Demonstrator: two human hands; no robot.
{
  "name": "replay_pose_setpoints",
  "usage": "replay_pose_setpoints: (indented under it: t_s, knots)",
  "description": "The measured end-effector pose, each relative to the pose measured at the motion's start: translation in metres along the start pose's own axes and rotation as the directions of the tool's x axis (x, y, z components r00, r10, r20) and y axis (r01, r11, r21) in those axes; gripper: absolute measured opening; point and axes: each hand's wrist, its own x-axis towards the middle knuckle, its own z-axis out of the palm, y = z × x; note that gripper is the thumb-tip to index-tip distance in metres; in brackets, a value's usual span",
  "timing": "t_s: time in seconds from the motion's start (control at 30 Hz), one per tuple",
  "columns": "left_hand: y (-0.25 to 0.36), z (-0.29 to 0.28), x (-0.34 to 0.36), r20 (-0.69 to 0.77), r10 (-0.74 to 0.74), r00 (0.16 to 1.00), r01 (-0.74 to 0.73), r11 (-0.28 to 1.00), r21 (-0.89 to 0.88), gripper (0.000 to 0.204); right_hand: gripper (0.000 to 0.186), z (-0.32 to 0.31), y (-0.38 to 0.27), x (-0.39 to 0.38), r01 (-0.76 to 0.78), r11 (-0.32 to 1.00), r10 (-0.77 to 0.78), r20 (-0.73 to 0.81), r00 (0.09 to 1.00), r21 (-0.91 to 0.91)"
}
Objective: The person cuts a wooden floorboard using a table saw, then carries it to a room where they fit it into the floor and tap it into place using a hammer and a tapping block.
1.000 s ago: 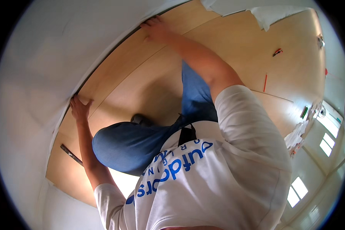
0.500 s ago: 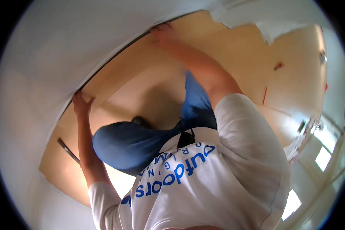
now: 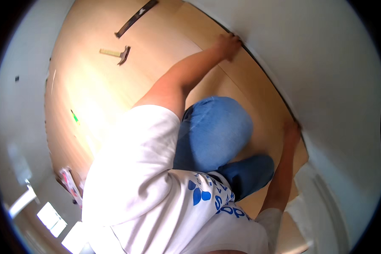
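Pale wooden floor (image 3: 114,97) fills most of the view, its laminate boards running up to a white wall (image 3: 326,76) that curves along the right. A person in a white shirt and blue jeans (image 3: 213,131) kneels on it, one knee raised between the arms.

Against the wall lies the outermost floor board (image 3: 258,89), a long plank whose far edge follows the dark gap at the wall's foot. The left hand (image 3: 229,42) is stretched far forward and rests on that board's edge right at the wall, fingers bent over it; the grip looks closed on the edge, though how tightly cannot be told. The right hand (image 3: 291,129) sits further back on the same edge, also touching the wall line, fingers pressed down on the plank; whether they curl under it cannot be seen. So the board spans between the two hands, under both.

Well apart, up the floor to the left, lie a dark flat pull bar (image 3: 136,17) and, near it, a hammer (image 3: 116,53) with a wooden handle.
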Motion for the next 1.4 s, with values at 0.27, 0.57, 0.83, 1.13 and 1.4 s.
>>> replay_pose_setpoints:
  t_s: [0.27, 0.57, 0.83, 1.13, 1.4]
  knots:
    - [0.01, 0.014, 0.009, -0.11, 0.025, 0.994, -0.028, 0.999, -0.03, 0.084, 0.068, 0.001, 0.006, 0.011, 0.149, 0.989, -0.149, 0.006, 0.989, -0.014]
    - [0.012, 0.049, 0.026, -0.334, -0.031, 0.942, 0.024, 0.999, -0.025, 0.056, 0.086, -0.069, -0.161, 0.038, 0.257, 0.966, -0.251, -0.138, 0.958, 0.029]
    - [-0.053, 0.015, 0.022, -0.447, 0.175, 0.877, -0.29, 0.935, -0.203, 0.039, 0.103, -0.045, -0.144, 0.06, 0.064, 0.998, -0.065, 0.042, 0.997, 0.017]
    - [-0.306, 0.099, 0.01, -0.459, -0.451, 0.765, 0.241, 0.862, -0.447, 0.025, 0.097, -0.046, -0.163, 0.065, 0.029, 0.999, -0.025, 0.093, 0.995, -0.038]
    - [-0.393, 0.139, -0.001, -0.164, -0.214, 0.963, -0.023, 0.538, -0.843, 0.022, 0.085, -0.049, -0.16, 0.066, 0.117, 0.985, -0.113, 0.036, 0.993, -0.126]
